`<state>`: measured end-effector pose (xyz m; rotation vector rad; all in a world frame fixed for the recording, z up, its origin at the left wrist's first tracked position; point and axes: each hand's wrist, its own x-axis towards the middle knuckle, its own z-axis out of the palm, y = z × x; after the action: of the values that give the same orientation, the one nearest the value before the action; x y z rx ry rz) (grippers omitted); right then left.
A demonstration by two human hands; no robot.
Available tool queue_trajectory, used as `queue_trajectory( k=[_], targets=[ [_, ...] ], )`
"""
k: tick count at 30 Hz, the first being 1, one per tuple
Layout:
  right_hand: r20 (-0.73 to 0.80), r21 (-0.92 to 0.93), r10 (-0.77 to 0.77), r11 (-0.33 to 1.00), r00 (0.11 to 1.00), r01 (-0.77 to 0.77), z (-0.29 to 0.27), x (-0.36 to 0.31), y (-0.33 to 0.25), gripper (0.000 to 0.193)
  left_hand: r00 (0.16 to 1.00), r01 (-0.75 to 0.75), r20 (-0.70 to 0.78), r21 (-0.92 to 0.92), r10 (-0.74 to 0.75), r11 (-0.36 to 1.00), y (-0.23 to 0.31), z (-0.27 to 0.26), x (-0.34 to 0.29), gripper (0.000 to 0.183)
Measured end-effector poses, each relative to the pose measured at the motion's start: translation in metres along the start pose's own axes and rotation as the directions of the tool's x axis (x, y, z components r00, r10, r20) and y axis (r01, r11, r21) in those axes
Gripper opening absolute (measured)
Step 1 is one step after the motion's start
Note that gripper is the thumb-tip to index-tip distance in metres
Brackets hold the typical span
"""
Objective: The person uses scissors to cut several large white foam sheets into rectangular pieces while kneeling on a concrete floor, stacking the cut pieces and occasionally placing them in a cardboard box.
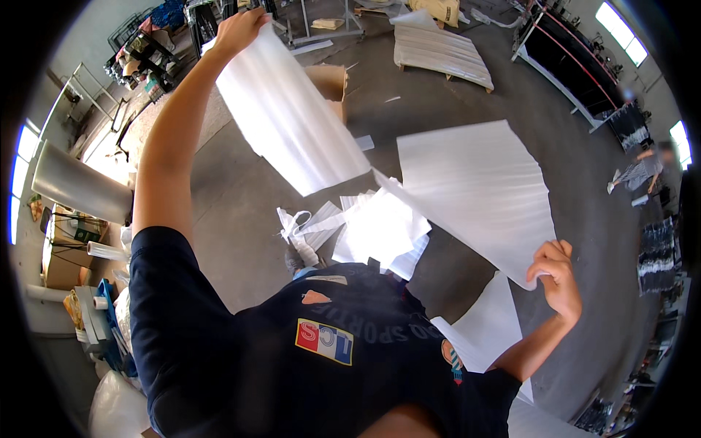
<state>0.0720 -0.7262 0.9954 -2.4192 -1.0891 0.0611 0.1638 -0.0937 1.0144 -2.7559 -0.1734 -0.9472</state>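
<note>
My left hand (242, 33) is raised far up at the left, its fingers closed on the top edge of a white foam sheet (288, 109). At the right, my right hand (558, 281) pinches the near corner of another broad white foam piece (478, 186). The two pieces meet, or overlap, at a narrow point in front of my chest; I cannot tell whether they are joined there. Below them lies a loose pile of white foam sheets (380, 228) with curled strips (296, 228) at its left. One more white sheet (485, 328) shows under my right forearm.
A cardboard box (328, 84) stands open behind the left sheet. Farther off are a pallet with pale sheets (442, 55) and a metal rack (569, 69). At the left are a large foam roll (80, 182) and cluttered goods. Another person (642, 171) is at the far right.
</note>
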Motion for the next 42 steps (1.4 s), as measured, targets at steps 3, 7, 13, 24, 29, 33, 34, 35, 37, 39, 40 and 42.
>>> queue_trajectory(
  k=[3, 7, 13, 24, 29, 33, 34, 35, 37, 39, 40, 42],
  targets=[
    [0.056, 0.016, 0.037, 0.999, 0.998, -0.038, -0.022, -0.022, 0.011, 0.018, 0.999, 0.036, 0.000, 0.041, -0.036, 0.999, -0.018, 0.000, -0.001, 0.024],
    [-0.020, 0.006, -0.010, 1.000, 1.000, 0.010, -0.031, -0.013, 0.020, 0.017, 1.000, -0.002, 0.021, 0.017, 0.002, 1.000, -0.007, -0.006, -0.003, 0.024],
    [-0.302, 0.272, -0.189, 0.923, 0.934, 0.274, 0.036, 0.115, -0.006, 0.011, 0.972, -0.189, 0.104, -0.188, 0.211, 0.964, 0.152, -0.031, -0.011, 0.029],
    [-0.429, 0.646, 0.106, 0.730, 0.897, 0.223, 0.097, 0.180, -0.002, 0.011, 0.968, 0.052, 0.184, -0.813, 0.172, 0.580, 0.256, -0.072, -0.054, 0.047],
    [-0.436, 0.663, 0.169, 0.725, 0.884, 0.188, 0.089, 0.172, 0.000, 0.011, 0.840, 0.530, 0.505, -0.841, 0.198, -0.109, 0.241, -0.043, -0.080, 0.053],
    [-0.674, 0.275, -0.021, 0.921, 0.738, 0.277, 0.098, 0.175, -0.002, 0.010, 0.788, 0.616, 0.615, -0.788, 0.025, -0.002, 0.258, -0.033, -0.088, 0.038],
    [-0.681, 0.129, -0.105, 0.957, 0.725, 0.259, 0.096, 0.175, -0.004, 0.009, 0.786, 0.617, 0.613, -0.775, -0.074, 0.137, 0.262, -0.034, -0.087, 0.036],
    [-0.675, -0.020, -0.190, 0.971, 0.713, 0.239, 0.091, 0.174, -0.007, 0.009, 0.811, 0.575, 0.585, -0.791, -0.015, 0.207, 0.264, -0.039, -0.088, 0.034],
    [-0.630, -0.160, -0.285, 0.958, 0.722, 0.239, 0.085, 0.174, -0.016, 0.008, 0.839, 0.468, 0.530, -0.818, 0.121, 0.335, 0.272, -0.071, -0.087, 0.031],
    [-0.516, -0.181, -0.296, 0.955, 0.804, 0.235, 0.089, 0.177, -0.021, 0.009, 0.877, 0.363, 0.431, -0.884, 0.211, 0.294, 0.276, -0.057, -0.090, 0.025],
    [-0.457, -0.192, -0.298, 0.953, 0.838, 0.234, 0.090, 0.179, -0.024, 0.010, 0.891, 0.308, 0.376, -0.913, 0.256, 0.269, 0.277, -0.053, -0.091, 0.023],
    [-0.451, -0.101, -0.272, 0.962, 0.850, 0.254, 0.090, 0.182, -0.028, 0.011, 0.832, 0.441, 0.487, -0.871, 0.266, 0.216, 0.278, -0.051, -0.093, 0.024]
  ],
)
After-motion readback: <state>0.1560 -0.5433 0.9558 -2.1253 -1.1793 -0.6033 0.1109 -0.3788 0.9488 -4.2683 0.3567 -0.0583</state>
